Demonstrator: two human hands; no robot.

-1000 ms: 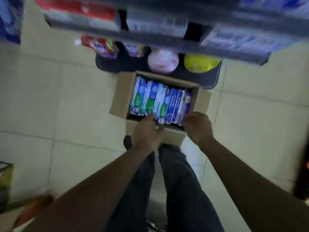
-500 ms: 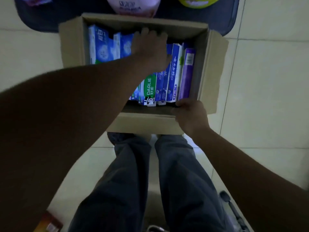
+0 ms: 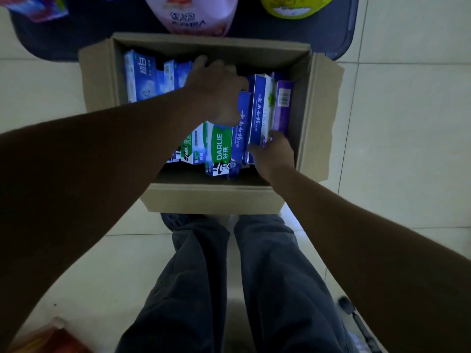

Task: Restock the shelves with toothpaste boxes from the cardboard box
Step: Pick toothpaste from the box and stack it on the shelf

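Left hand (image 3: 216,93) laid over the toothpaste boxes (image 3: 220,146), fingers bent behind their far ends, a real hold cannot be told, blue box (image 3: 260,110) pinched at its near end by right hand (image 3: 276,154), purple box (image 3: 283,108) just beside that pinch, all packed side by side in the cardboard box (image 3: 216,200).

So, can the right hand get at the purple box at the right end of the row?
Probably yes. The right hand is inside the cardboard box right beside the purple box, whose top face is uncovered; the left hand is further left, out of the way.
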